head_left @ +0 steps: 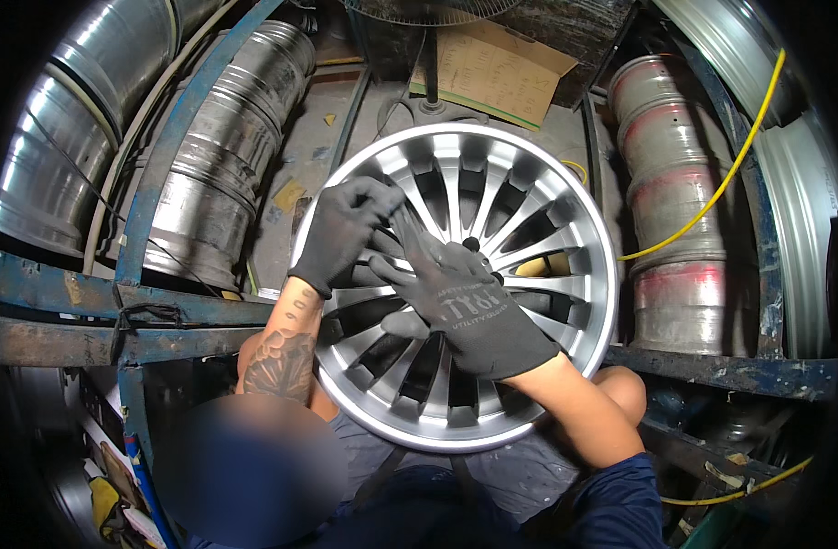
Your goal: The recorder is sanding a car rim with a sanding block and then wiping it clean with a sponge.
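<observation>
A silver multi-spoke wheel rim (579, 361) lies face up across my lap. Both hands wear dark grey gloves and are above its spokes. My left hand (341, 227) is over the rim's upper left part, fingers curled in and closed; whatever they hold, if anything, is hidden. Its fingertips meet or nearly meet the extended fingertips of my right hand (469, 302). That right hand lies over the hub, palm down, with long fingers stretched toward the left hand and the thumb apart. It covers most of the hub.
Stacked metal wheel barrels stand on the left (204, 174) and right (675, 210), behind blue metal frames (158, 201). A yellow hose (721, 206) hangs at right. Beyond the rim are a fan stand (430, 73) and a cardboard piece (501, 73) with handwriting.
</observation>
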`<state>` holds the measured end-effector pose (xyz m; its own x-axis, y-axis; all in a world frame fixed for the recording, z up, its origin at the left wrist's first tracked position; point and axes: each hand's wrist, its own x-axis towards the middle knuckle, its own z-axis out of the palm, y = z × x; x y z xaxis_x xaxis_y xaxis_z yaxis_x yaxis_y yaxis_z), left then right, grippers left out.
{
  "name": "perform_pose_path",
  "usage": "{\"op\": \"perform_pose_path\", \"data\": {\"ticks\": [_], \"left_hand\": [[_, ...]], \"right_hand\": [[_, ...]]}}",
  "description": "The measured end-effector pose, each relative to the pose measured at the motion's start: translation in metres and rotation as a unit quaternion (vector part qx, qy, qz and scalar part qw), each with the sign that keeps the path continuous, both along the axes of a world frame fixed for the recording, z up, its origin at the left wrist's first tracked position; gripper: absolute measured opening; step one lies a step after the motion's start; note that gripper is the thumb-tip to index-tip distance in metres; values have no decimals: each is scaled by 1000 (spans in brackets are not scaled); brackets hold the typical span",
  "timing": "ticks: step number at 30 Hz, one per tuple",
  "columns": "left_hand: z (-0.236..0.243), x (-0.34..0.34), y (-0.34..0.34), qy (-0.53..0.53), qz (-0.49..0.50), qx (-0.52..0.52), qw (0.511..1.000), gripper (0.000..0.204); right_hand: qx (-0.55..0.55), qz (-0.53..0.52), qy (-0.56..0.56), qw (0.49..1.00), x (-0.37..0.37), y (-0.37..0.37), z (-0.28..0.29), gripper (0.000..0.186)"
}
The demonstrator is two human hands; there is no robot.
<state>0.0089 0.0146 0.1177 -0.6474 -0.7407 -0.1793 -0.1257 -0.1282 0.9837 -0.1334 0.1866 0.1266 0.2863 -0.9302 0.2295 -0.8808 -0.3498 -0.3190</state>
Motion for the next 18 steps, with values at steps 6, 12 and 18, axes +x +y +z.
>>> {"op": "perform_pose_path", "data": {"ticks": [6,12,18], "left_hand": [[-6,-3,19,-42,-150,-107,982,27],[0,2,4,-56,-2,49,997,30],[-8,0,5,-30,-74,-58,995,30]], "right_hand": [[56,50,13,997,-8,8,-17,61],[-10,62,-34,997,-4,0,-1,55],[2,45,-6,999,4,-5,-1,50]]}}
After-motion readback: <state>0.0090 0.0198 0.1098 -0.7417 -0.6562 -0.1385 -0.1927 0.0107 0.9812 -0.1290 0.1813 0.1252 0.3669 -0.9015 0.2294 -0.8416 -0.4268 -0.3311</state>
